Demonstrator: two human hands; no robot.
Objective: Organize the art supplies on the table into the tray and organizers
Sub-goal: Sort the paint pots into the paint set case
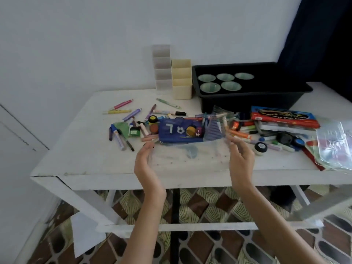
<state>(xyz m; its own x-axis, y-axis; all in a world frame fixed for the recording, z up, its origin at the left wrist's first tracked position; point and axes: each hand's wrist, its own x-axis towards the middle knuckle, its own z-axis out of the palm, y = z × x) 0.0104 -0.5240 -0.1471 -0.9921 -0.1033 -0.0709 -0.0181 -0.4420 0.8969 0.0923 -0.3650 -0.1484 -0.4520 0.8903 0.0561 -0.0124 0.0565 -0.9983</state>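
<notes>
White table [91,161]; black tray [253,101] with pale green cups [210,87]; blue pouch [180,131]; cream organizer [182,80]; brown-and-cream patterned floor [205,204].

Left hand [145,162] and right hand [241,161] hold a seemingly clear plastic sheet [190,156].

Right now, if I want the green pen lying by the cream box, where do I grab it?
Pinch the green pen at its middle, coming straight down from above. It lies flat on the table with nothing touching it, so thumb and finger should fit along both long sides. The thin ends would probably slip more easily.
</notes>
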